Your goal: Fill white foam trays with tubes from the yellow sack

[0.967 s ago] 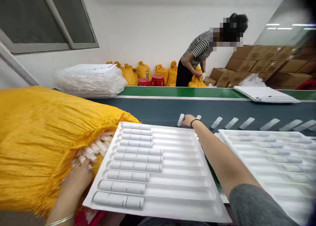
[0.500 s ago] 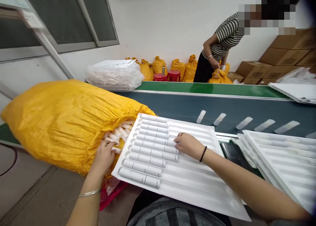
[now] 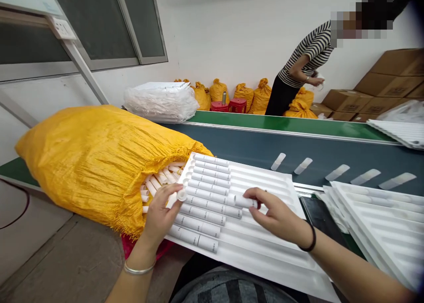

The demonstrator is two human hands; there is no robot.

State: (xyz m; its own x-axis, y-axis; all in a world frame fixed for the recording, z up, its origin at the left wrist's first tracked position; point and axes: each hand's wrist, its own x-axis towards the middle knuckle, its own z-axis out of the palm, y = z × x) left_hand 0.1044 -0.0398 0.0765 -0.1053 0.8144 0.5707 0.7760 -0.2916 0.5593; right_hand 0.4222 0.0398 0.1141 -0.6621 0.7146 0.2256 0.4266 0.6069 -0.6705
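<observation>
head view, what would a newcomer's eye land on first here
The big crinkled yellow woven sack on the left, its mouth spilling white tubes. Beside it lies the white moulded plastic tray, its left grooves filled with tubes. The left hand holds a tube at the tray's edge; the right hand pinches a short white tube piece over the tray.
</observation>
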